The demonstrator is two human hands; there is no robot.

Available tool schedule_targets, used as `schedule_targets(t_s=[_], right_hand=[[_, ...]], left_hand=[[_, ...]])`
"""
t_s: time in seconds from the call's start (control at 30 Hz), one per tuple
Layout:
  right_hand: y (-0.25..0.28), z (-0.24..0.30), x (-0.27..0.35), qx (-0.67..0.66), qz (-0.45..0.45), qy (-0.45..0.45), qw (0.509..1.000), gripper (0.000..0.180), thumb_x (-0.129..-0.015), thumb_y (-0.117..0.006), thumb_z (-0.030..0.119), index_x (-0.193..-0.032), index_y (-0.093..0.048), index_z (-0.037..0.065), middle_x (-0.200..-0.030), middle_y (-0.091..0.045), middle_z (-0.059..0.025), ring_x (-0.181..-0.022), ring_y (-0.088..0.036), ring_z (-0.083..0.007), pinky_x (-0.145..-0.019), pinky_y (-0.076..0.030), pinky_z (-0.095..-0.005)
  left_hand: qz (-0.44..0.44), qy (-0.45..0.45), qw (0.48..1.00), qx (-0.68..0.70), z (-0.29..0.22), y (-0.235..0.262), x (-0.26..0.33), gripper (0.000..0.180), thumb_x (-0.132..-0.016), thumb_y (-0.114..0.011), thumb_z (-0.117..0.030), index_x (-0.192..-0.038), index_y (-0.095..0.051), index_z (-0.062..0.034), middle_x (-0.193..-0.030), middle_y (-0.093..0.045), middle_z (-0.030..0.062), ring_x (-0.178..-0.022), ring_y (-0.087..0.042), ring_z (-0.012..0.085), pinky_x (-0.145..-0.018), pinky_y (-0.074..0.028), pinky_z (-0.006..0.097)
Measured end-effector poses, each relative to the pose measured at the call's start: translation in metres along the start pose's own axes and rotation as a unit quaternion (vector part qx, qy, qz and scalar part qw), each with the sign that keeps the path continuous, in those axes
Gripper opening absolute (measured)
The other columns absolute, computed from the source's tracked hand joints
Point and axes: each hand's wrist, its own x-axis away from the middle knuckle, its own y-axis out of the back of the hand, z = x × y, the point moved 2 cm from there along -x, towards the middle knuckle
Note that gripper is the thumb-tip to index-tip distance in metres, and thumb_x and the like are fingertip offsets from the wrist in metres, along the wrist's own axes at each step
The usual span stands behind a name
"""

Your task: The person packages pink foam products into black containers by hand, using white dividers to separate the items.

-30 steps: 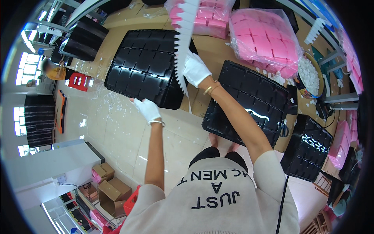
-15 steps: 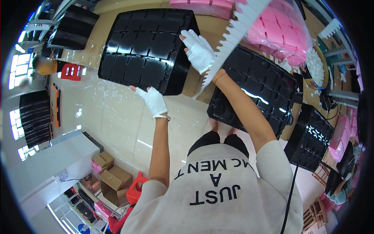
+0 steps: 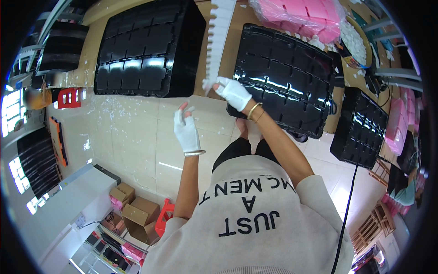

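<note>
My right hand (image 3: 233, 94), in a white fingertip-less glove, is at the lower end of a long white toothed strip (image 3: 219, 36). Its thumb and fingers are drawn together on that end. Beside it on the right lies a glossy black moulded tray (image 3: 285, 77) with a grid of raised blocks. My left hand (image 3: 186, 130), gloved the same way, hangs over the floor with its fingers apart and loosely bent, holding nothing. In front of it, a tall block of black trays (image 3: 137, 57) rests on the tan table (image 3: 89, 48).
Pink moulded pieces in clear wrap (image 3: 301, 18) and a round tub of white bits (image 3: 353, 43) stand at the back right. Another black tray (image 3: 360, 125) is at right, with a black cable. Cardboard boxes (image 3: 141, 217) are lower left; a person (image 3: 40, 98) is far left.
My left hand has come off the black tray block and drawn back. My right hand has left its side and closed at the strip's lower end. The whole view has shifted.
</note>
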Motion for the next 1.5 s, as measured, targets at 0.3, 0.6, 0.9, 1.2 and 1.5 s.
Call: schedule_targets(t_s=[0.3,0.6,0.9,1.2,1.5], right_hand=[[-0.011,0.047,0.058,-0.247,0.115,-0.088,0.958,0.034,-0.099,-0.057,0.025,-0.126,-0.060,0.004,-0.086,-0.064,-0.0014,-0.077,-0.059,-0.0109,-0.078,-0.050,-0.0249],[0.007,0.013,0.084,-0.160,-0.013,-0.124,0.979,0.042,-0.101,-0.054,0.044,-0.118,-0.066,0.007,-0.103,-0.067,-0.0056,-0.093,-0.062,-0.0127,-0.087,-0.051,-0.0275],[0.016,0.017,0.134,0.023,-0.183,-0.135,0.973,0.025,-0.093,-0.065,0.029,-0.105,-0.069,0.007,-0.098,-0.072,-0.0108,-0.090,-0.070,-0.0228,-0.082,-0.053,-0.0312],[0.036,0.044,0.116,0.106,-0.196,-0.097,0.970,0.016,-0.089,-0.066,0.021,-0.093,-0.070,0.006,-0.089,-0.067,-0.0118,-0.082,-0.067,-0.0272,-0.075,-0.053,-0.0344],[0.155,0.010,0.008,0.226,-0.243,0.000,0.943,0.014,-0.086,-0.067,0.020,-0.090,-0.071,0.007,-0.087,-0.067,-0.0151,-0.085,-0.067,-0.0330,-0.078,-0.053,-0.0385]], left_hand=[[0.419,0.134,0.894,0.081,-0.012,-0.011,-0.019,0.051,-0.080,-0.080,-0.013,-0.125,-0.060,0.0021,-0.108,-0.066,0.0043,-0.096,-0.062,0.0123,-0.084,-0.050,0.026],[0.392,0.191,0.886,0.159,-0.027,-0.041,0.021,0.022,-0.087,-0.074,-0.009,-0.106,-0.066,-0.0005,-0.084,-0.069,0.0036,-0.065,-0.060,0.0079,-0.056,-0.043,0.021],[0.295,0.155,0.918,0.216,-0.012,-0.064,0.034,0.012,-0.093,-0.065,-0.007,-0.099,-0.060,0.0010,-0.082,-0.067,0.0078,-0.069,-0.067,0.0146,-0.056,-0.048,0.022],[0.224,0.156,0.952,0.138,-0.049,-0.076,0.024,0.024,-0.094,-0.067,-0.012,-0.113,-0.062,0.0019,-0.073,-0.064,0.0044,-0.048,-0.055,0.0086,-0.041,-0.039,0.022],[0.009,0.046,0.998,-0.049,0.013,-0.045,0.005,0.017,-0.089,-0.070,-0.012,-0.084,-0.062,0.0013,-0.070,-0.059,0.0046,-0.057,-0.053,0.0119,-0.052,-0.043,0.028]])
